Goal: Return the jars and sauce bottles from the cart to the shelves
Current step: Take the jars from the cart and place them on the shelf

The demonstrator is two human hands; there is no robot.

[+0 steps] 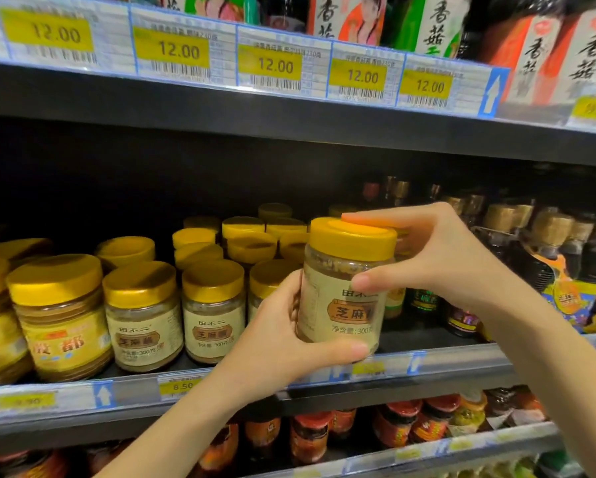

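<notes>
A sesame paste jar [341, 291] with a yellow lid and beige label is held upright in front of the middle shelf [462, 357]. My left hand [283, 336] grips its lower left side and base. My right hand [438, 257] holds its upper right, fingers on the lid and thumb on the label. Matching jars [214, 308] stand in rows on the shelf just to the left. The cart is out of view.
Larger yellow-labelled jars [58, 315] fill the shelf's left end. Dark sauce bottles [545, 250] with gold caps stand to the right. Red-lidded jars [310, 436] sit on the shelf below. Boxed bottles [538, 53] and 12.00 price tags [276, 65] line the shelf above.
</notes>
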